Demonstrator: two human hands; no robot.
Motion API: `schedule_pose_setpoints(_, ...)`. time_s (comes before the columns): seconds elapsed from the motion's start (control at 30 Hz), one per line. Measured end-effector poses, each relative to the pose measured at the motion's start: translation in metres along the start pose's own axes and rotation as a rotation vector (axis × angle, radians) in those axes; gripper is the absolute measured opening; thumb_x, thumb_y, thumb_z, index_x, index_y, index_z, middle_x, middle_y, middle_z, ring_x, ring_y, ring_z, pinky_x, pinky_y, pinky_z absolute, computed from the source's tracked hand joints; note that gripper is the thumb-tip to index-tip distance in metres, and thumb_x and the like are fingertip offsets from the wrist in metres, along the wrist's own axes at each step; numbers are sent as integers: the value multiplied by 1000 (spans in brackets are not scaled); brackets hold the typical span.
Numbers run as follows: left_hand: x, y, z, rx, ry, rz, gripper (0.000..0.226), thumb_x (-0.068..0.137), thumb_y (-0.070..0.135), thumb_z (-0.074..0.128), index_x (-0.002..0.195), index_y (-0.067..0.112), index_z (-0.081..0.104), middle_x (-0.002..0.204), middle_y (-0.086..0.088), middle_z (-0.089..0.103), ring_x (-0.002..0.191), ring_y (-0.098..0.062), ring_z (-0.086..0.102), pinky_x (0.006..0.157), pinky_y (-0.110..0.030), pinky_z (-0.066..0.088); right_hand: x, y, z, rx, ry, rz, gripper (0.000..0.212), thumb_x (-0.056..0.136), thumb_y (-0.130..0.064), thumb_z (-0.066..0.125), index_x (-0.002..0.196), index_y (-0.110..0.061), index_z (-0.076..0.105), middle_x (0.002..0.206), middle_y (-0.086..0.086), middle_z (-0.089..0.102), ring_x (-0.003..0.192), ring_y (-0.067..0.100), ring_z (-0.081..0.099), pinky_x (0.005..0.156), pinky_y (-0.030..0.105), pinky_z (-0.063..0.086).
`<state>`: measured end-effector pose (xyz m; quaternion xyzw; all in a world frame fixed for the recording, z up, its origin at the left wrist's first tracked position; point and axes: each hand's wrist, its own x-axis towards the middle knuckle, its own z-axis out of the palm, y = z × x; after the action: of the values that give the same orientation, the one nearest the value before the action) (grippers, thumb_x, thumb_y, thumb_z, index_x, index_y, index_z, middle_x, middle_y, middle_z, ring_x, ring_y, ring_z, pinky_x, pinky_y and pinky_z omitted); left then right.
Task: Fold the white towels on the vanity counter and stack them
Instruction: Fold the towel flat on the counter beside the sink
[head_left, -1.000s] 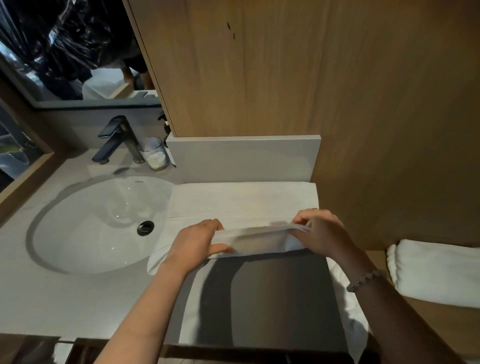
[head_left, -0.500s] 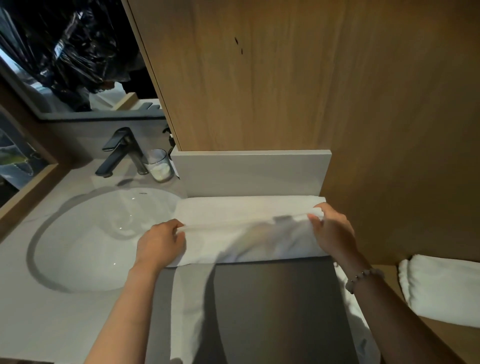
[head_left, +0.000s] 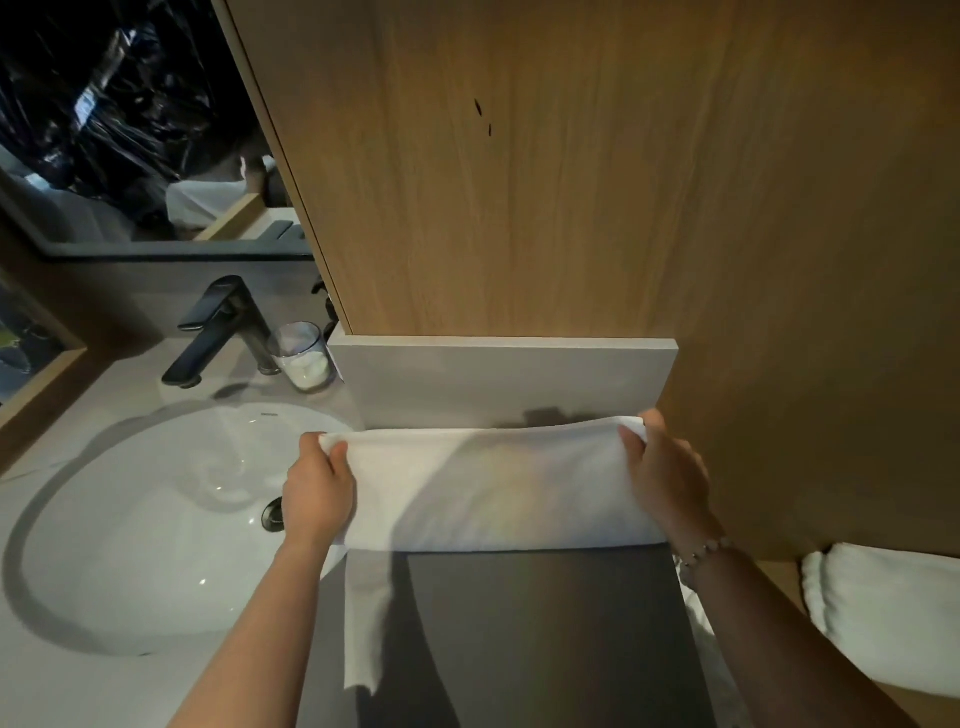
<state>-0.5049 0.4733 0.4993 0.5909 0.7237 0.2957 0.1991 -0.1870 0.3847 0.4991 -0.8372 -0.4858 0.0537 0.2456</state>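
Now left hand (head_left: 317, 493) and right hand (head_left: 670, 483) grip one towel (head_left: 493, 488), second towel (head_left: 883, 618) aside.

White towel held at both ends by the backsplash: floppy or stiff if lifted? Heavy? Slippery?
Likely floppy: the white towel curves in a soft fold between the left hand and right hand, so its middle would probably sag. Probably light for its size, since pinches at its ends appear to carry it. Slipping seems unlikely; the cloth looks matte.
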Motion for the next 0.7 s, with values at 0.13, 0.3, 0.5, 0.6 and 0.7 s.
schedule_pose_setpoints(0.13,14,3,9,57,-40,-17,34,100,28,34,116,-1,42,106,-28,59,98,-45,53,77,-43,39,11,0,6,35,63,-9,39,96,-37,42,121,-9,54,112,11,65,96,27,63,79,29,47)
schedule_pose_setpoints(0.3,26,8,18,143,-55,-42,35,100,30,33,113,-2,42,108,-27,57,99,-44,53,73,-40,34,21,6,17,24,77,2,38,95,-39,42,118,-13,56,111,8,65,96,23,62,80,30,48)
schedule_pose_setpoints(0.5,31,5,30,174,-39,-86,32,99,28,36,110,-1,44,109,-26,58,100,-44,54,76,-42,39,21,16,34,-38,109,31,36,95,-40,46,112,-12,60,101,8,68,82,20,62,70,22,42)
schedule_pose_setpoints(0.6,31,3,33,200,-56,-119,31,99,28,39,111,0,46,110,-25,58,101,-44,54,74,-39,36,22,17,36,25,94,78,39,93,-42,48,112,-10,60,103,10,68,85,23,62,69,24,42)
schedule_pose_setpoints(0.7,29,8,34,260,70,-46,27,94,20,48,112,-1,49,111,-24,58,104,-42,52,79,-44,39,19,11,32,61,150,181,41,87,-40,61,111,-7,55,107,14,63,93,28,59,72,31,45)
